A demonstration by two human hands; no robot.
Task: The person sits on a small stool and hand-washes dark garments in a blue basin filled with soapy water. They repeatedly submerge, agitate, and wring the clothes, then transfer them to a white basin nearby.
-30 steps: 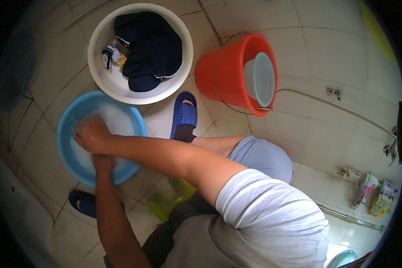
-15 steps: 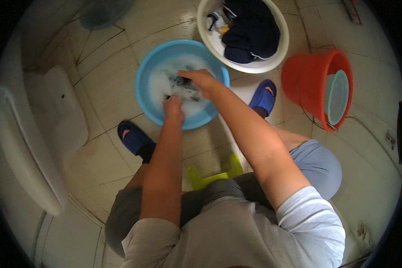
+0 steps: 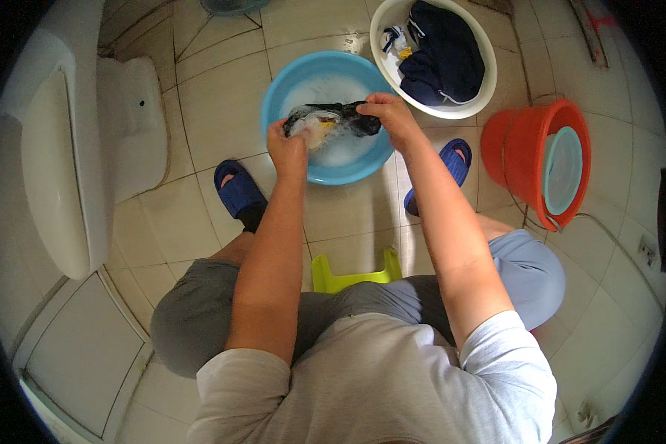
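Observation:
Above the suds in the light-blue basin (image 3: 329, 177), a wet black sock (image 3: 359, 122) with a white and yellow patch is stretched between my hands. My left hand (image 3: 287, 150) is closed on its left end, at the basin's left side. My right hand (image 3: 393, 118) pinches the other end near the right rim. Foam clings to the sock. White soapy water (image 3: 340, 159) lies below it, and the suds hide whatever may be under the surface.
Touching the blue basin at the upper right is a cream basin (image 3: 488, 81) holding dark navy clothing (image 3: 451, 55) and a small white-and-yellow cloth (image 3: 396, 43). A red bucket (image 3: 514, 148) with a pale-green basin (image 3: 562, 170) inside stands right. A yellow-green stool (image 3: 355, 280) shows between my legs.
Both hands have risen out of the suds and moved apart, lifting the sock and spreading it between them. The view has shifted a little.

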